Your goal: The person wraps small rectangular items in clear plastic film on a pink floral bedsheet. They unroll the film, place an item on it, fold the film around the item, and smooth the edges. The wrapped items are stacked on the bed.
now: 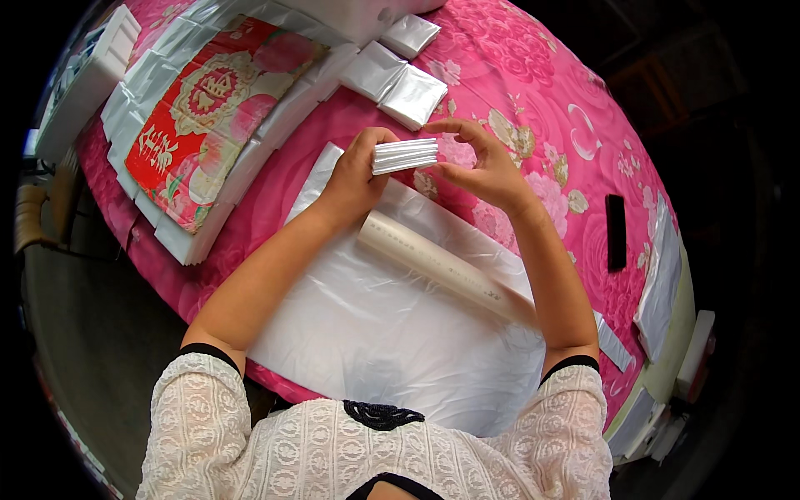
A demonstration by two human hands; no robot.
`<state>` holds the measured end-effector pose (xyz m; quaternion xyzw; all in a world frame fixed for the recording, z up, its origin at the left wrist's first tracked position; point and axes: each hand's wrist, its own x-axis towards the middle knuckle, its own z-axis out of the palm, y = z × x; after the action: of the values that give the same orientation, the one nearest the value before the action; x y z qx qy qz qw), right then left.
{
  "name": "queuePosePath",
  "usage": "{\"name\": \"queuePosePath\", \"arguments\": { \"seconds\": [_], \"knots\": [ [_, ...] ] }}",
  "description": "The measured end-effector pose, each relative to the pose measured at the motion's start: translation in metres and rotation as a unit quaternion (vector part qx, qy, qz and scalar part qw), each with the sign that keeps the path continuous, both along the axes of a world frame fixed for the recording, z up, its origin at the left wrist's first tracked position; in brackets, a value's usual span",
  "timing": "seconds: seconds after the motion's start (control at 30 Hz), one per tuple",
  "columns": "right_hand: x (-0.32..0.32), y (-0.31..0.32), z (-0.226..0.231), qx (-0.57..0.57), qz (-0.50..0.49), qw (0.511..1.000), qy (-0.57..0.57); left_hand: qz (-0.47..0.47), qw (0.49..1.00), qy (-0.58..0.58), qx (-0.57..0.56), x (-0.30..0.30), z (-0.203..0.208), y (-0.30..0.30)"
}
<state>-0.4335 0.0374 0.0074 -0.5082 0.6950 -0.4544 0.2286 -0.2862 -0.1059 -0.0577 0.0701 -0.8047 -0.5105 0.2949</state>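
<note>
My left hand (pixel 364 164) is closed around one end of a small stack of folded white-silver plastic sheets (pixel 405 155), their layered edges showing. At the other end of the stack, my right hand (pixel 483 165) is curved with thumb and fingers apart. Its thumb is close by the lower corner; I cannot tell whether it touches. Below both hands lies a large sheet of whitish, glossy plastic (pixel 358 325). A cream plastic pipe (pixel 442 265) rests slantwise on that sheet, its right end partly behind my right forearm.
Folded silver packets (pixel 412 93) lie beyond my hands on the pink floral tablecloth (pixel 533 71). At left, a red printed sheet (pixel 217 104) covers rows of silver packets. A white box (pixel 342 15) stands at the back. A black strip (pixel 616 233) lies at right.
</note>
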Motion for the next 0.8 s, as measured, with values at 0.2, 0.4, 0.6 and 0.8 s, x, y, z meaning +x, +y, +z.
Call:
{"name": "queuePosePath", "arguments": {
  "seconds": [0.2,0.4,0.6,0.8],
  "knots": [
    [0.007,-0.006,-0.022,0.013,0.012,0.998,0.065,-0.003,1.0,-0.011,0.01,-0.002,-0.004,-0.003],
    [-0.019,-0.018,-0.027,-0.097,-0.077,0.978,-0.17,0.056,0.997,-0.023,0.044,-0.001,0.0,0.002],
    [-0.136,-0.053,-0.009,-0.009,-0.246,0.927,-0.282,0.022,0.998,-0.043,0.026,0.002,0.01,0.004],
    [-0.144,-0.092,-0.021,0.176,-0.295,0.91,-0.23,0.016,0.998,-0.038,0.039,0.003,0.007,0.002]
  ]
}}
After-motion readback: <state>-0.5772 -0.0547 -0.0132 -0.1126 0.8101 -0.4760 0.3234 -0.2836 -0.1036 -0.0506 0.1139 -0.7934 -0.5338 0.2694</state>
